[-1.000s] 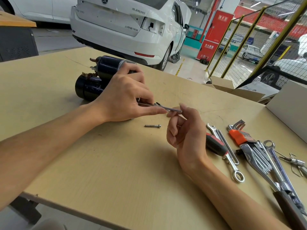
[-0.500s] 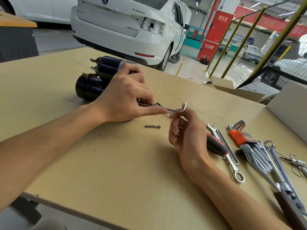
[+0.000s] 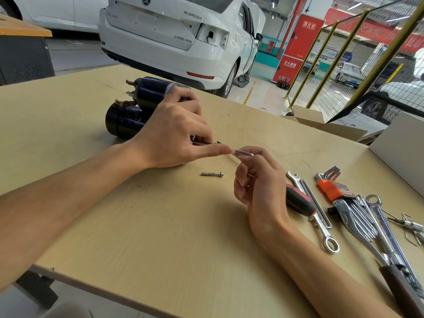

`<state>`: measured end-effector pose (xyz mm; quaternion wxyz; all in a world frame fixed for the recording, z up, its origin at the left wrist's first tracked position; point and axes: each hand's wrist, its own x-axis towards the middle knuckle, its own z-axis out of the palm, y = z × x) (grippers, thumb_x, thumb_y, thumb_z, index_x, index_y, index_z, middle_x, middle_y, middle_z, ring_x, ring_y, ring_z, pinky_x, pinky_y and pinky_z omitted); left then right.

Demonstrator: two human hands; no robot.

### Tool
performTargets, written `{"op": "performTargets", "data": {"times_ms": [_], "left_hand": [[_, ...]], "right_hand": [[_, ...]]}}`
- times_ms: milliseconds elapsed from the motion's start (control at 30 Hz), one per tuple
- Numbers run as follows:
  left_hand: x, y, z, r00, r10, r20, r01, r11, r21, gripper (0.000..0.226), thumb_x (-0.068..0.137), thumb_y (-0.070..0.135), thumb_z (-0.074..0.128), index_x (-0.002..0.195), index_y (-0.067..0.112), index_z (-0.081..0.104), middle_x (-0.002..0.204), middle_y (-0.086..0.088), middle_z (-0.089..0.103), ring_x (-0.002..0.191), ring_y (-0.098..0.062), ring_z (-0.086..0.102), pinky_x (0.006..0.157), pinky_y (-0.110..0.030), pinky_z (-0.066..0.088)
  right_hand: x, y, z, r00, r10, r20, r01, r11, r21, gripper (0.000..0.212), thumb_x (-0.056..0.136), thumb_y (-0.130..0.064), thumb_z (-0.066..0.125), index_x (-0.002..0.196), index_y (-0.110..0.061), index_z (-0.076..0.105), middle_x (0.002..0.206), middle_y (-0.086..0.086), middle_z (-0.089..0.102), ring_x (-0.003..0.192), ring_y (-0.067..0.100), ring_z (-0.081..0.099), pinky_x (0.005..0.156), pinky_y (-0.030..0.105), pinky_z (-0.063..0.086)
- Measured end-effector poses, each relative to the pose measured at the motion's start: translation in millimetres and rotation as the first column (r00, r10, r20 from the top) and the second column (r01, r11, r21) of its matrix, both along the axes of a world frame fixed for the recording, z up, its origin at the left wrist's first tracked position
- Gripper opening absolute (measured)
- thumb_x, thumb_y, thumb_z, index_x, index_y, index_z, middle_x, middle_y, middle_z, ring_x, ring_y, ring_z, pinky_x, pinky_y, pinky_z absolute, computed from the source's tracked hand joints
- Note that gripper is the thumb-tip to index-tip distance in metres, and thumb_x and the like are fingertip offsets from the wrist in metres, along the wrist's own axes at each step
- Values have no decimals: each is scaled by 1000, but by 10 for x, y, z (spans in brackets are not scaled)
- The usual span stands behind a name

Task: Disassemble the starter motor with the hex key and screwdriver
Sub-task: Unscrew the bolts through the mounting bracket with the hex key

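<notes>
Far left on the wooden table [image 3: 91,214], the dark starter motor [image 3: 137,111] lies on its side. The left hand [image 3: 174,134] rests over its near end, thumb and fingers pinched on the hex key [image 3: 243,153] shaft. A loose bolt [image 3: 212,174] lies on the table just below. The right hand [image 3: 259,187] pinches the key's other end between its fingertips. Further right, the red-and-black screwdriver [image 3: 298,199] lies beside a combination wrench [image 3: 321,226], an orange-holdered hex key set [image 3: 329,185] and more wrenches.

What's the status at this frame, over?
Left hand steadies starter motor; right hand turns hex key. One bolt out. Nothing obstructing.
</notes>
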<state>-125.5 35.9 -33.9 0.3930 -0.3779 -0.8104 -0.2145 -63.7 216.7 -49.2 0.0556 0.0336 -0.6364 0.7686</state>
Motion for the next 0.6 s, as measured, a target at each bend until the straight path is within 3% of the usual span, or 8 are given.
{"op": "performTargets", "data": {"times_ms": [167, 433, 600], "left_hand": [[-5, -5, 1, 1000, 13, 10, -13, 1000, -12, 39, 86, 52, 68, 69, 18, 77, 67, 6, 69, 91, -9, 47, 95, -54, 41], [6, 3, 5, 1000, 3, -14, -4, 1000, -13, 42, 84, 56, 68, 67, 19, 76, 65, 7, 68, 87, -8, 47, 95, -50, 41], [2, -10, 5, 1000, 13, 2, -13, 1000, -16, 39, 83, 55, 70, 69, 19, 77, 66, 6, 68, 91, -11, 47, 93, -53, 42]], "right_hand": [[3, -13, 4, 1000, -14, 19, 14, 1000, 11, 19, 97, -11, 45, 87, -15, 60, 48, 0, 40, 38, 12, 32, 38, 15, 23], [7, -2, 51, 997, 5, 78, -3, 1000, -26, 56, 101, -38, 40, 51, -21, 59, 46, -1, 38, 38, 12, 33, 38, 19, 25], [16, -6, 37, 996, 92, -11, -92, 994, -60, 41, 86, -44, 49, 54, -21, 59, 45, -1, 36, 37, 12, 33, 39, 20, 25]]}}
